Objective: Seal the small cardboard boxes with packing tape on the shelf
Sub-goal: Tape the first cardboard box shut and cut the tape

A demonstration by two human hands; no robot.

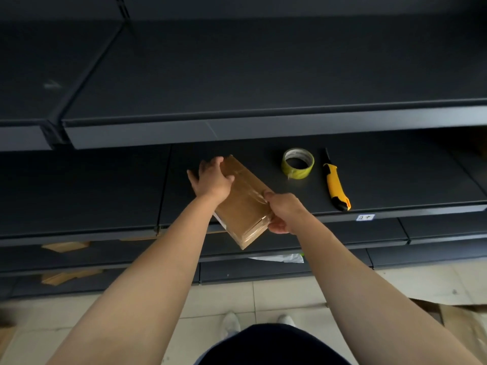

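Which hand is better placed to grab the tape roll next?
Probably the right hand: it grips the cardboard box on the side nearer the tape roll; the left hand holds the far end.

Both my forearms are bare and run from the lower corners of the frame toward its centre, converging. My left hand grips the upper-left end of the box, thumb on the top face. My right hand grips the lower-right edge, fingers curled round it.
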